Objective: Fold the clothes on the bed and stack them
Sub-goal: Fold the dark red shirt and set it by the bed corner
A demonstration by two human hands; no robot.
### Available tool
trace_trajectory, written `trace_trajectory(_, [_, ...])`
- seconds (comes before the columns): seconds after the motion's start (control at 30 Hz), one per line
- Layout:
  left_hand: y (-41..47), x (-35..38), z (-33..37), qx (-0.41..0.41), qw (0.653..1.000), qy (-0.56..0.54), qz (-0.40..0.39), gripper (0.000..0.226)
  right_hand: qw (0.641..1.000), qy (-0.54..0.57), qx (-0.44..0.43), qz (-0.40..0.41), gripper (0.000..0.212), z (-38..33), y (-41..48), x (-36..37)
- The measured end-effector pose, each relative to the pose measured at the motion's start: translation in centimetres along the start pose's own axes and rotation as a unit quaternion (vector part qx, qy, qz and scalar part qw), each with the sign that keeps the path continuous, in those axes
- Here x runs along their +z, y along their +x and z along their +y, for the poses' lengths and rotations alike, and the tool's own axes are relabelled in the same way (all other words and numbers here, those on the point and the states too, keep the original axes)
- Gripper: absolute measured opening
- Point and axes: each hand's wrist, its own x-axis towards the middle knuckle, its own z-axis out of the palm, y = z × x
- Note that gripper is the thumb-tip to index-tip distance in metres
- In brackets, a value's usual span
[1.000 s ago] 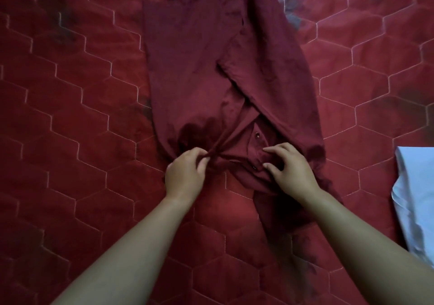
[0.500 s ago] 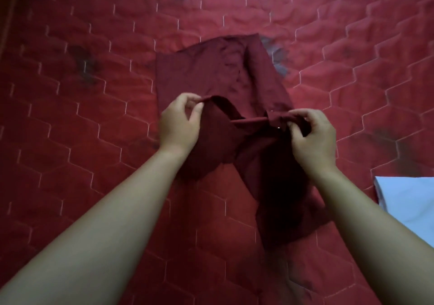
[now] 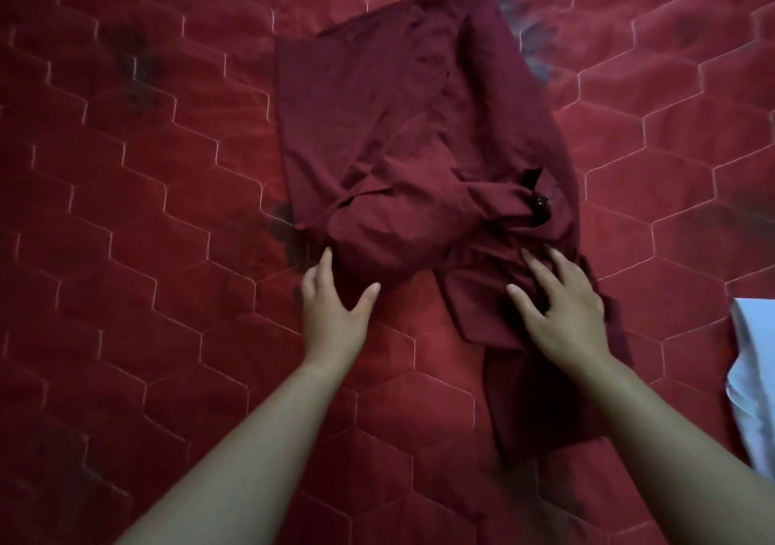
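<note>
Red quilted bedding with a hexagon stitch is spread across the whole view, and a dark maroon cotton shirt lies at its centre; half a second ago its near edge was held raised, and it has now been laid over the body, so one fold is judged made, though rumpled. The right hand is spread flat on the cloth, the left hand open at the fold's corner, nothing gripped. A pale blue cloth is seen at the right edge
</note>
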Motion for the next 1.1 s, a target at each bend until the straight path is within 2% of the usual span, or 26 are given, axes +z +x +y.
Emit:
trace_trajectory(0.1, [0.8,1.4,0.6,-0.051,0.995,-0.081,-0.016,0.073,1.0,0.018,-0.012,-0.007,0.055,-0.8,-1.9,1.0])
trace_trajectory(0.3, [0.3,-2.6,-0.8,-0.023,0.996,-0.052,0.065,0.043,0.981,0.105,-0.061,-0.154,0.053,-5.9,-6.8,1.3])
trace_trajectory(0.33, [0.2,-4.1,-1.5,-0.022,0.996,-0.039,0.075,0.042,0.981,0.103,-0.08,-0.143,0.05,-7.1,-6.8,0.8])
trace_trajectory(0.47, [1.3,-10.2,-4.5,-0.036,0.994,-0.002,0.103,0.045,0.976,0.109,-0.188,-0.01,0.036,-14.1,-3.6,-0.6])
trace_trajectory(0.53, [2.4,-12.3,-5.4,-0.031,0.993,-0.02,0.109,0.041,0.97,0.103,-0.219,-0.002,0.038,-17.8,-1.0,0.3])
trace_trajectory(0.67, [2.2,-12.6,-6.6,-0.023,0.996,-0.072,0.056,0.048,0.976,0.06,-0.157,-0.137,0.066,-21.9,2.9,3.8])
trace_trajectory(0.73, [0.6,-11.3,-7.7,-0.038,0.996,-0.065,0.04,0.056,0.974,0.011,-0.148,-0.173,0.063,-21.8,3.7,5.3])
trace_trajectory(0.77, [-0.5,-10.6,-8.2,-0.041,0.997,-0.056,0.04,0.059,0.972,-0.013,-0.156,-0.173,0.052,-21.5,3.8,5.9])
trace_trajectory(0.87, [-3.5,-8.6,-9.0,-0.033,0.997,-0.036,0.067,0.066,0.977,-0.004,-0.167,-0.129,0.018,-20.5,3.7,6.1])
trace_trajectory(0.97, [-5.3,-6.2,-8.5,-0.064,0.994,-0.038,0.082,0.069,0.988,0.053,-0.141,-0.021,0.017,-18.9,4.6,4.3])
trace_trajectory(1.1, [-6.3,-1.6,-5.3,-0.106,0.99,-0.094,0.017,0.054,0.992,0.069,-0.055,0.088,0.018,-14.7,6.6,0.4])
